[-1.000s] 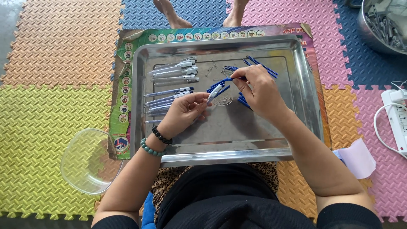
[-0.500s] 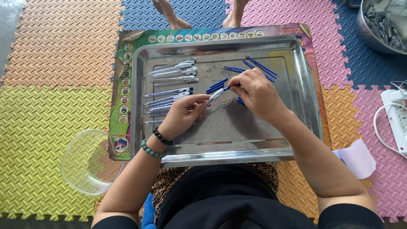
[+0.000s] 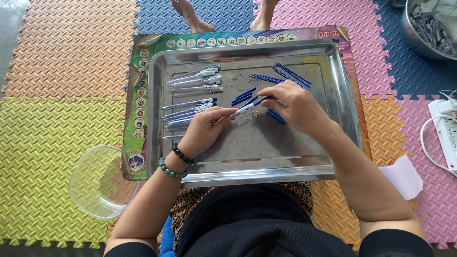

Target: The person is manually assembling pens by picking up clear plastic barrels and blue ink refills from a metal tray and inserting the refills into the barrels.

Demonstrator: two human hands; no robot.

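Both hands meet over the middle of the steel tray [image 3: 343, 100]: left hand [image 3: 205, 127] pinches the pen barrel [image 3: 243, 111], right hand [image 3: 290, 105] pinches a blue refill [image 3: 261, 100]. Best keep barrel level, refill lined straight with its opening, elbows tucked.

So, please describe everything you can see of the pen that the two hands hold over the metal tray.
The pen is slim, with a pale, plastic-looking barrel and a blue part at its right end. It lies almost level, tilted up slightly to the right, above the middle of the steel tray. The left hand pinches its left end and the right hand holds the blue end. Whether it touches the tray cannot be told.
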